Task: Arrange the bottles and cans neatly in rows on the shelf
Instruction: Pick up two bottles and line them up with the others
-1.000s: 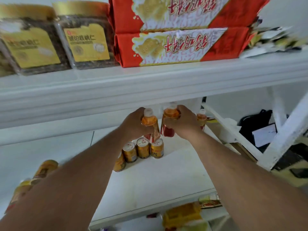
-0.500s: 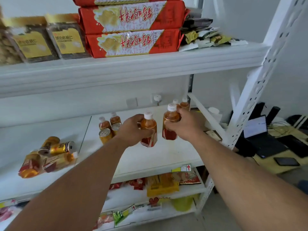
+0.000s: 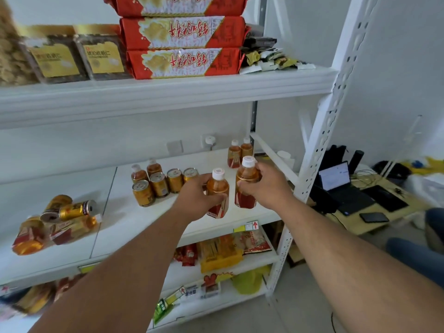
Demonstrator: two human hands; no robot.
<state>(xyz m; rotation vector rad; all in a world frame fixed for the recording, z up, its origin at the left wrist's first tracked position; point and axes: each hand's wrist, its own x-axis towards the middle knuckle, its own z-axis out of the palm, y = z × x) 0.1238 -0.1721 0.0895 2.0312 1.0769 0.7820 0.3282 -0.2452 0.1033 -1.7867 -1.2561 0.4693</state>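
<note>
My left hand [image 3: 195,199] grips an amber tea bottle [image 3: 218,193] with a white cap, held upright above the middle shelf [image 3: 144,224]. Just to its right, my right hand [image 3: 265,188] holds a second tea bottle [image 3: 247,181], also upright. Behind the hands, several gold cans [image 3: 159,185] stand in a row with two bottles [image 3: 146,170] behind them. Another two bottles [image 3: 239,152] stand at the back right. At the shelf's left, a heap of cans [image 3: 69,209] and bottles [image 3: 31,235] lies on its side.
The upper shelf carries red snack packs [image 3: 182,61] and nut jars [image 3: 79,58]. Snack bags [image 3: 221,251] fill the lower shelves. A white perforated upright [image 3: 319,150] bounds the shelf on the right; beyond it sits a desk with a laptop [image 3: 343,191] and phone [image 3: 374,217].
My view and both hands have drawn back from deep in the shelf toward its front edge, each hand still holding its bottle. More of the shelf and the tipped heap at left show.
</note>
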